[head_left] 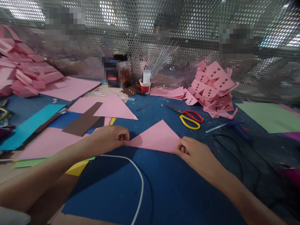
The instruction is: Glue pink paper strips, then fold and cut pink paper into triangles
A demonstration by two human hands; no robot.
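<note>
A pink paper triangle (156,137) lies in front of me over the blue work surface, its long edge toward me and its peak pointing away. My left hand (117,136) pinches its left corner between thumb and fingers. At the right corner, my right hand (186,147) pinches the paper in the same way. Just beyond the right hand rest scissors (191,119) with one red and one yellow handle loop. Behind the left hand is another pink paper triangle (114,107), lying on other sheets.
Pink cut-paper pieces with dark marks (213,84) pile up at the back right, near a blue glue gun (239,128). A white cable (140,181) loops across the front. Coloured sheets, including a brown strip (82,120), cover the left. A paper cup (145,86) stands by the perforated metal panel (187,40).
</note>
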